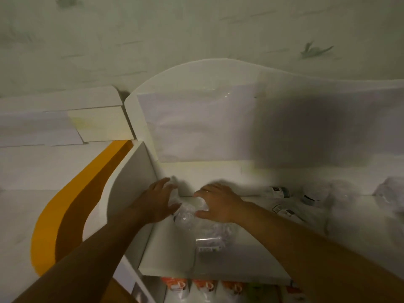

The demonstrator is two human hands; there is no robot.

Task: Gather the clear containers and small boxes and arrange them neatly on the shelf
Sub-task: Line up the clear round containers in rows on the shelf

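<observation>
Placing step, judged: left hand point(154, 202) and right hand point(218, 203), fingers curled round clear containers point(185, 212) in the shelf point(166, 256) back-left corner; next, likely release, then fetch the blurred clear container point(209, 239) lying nearer the front.

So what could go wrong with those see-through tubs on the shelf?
The clear tub is held only between the left hand and right hand, so it might slip. Another clear tub lies close behind on the shelf, so a forearm could nudge it toward the front edge.
</observation>
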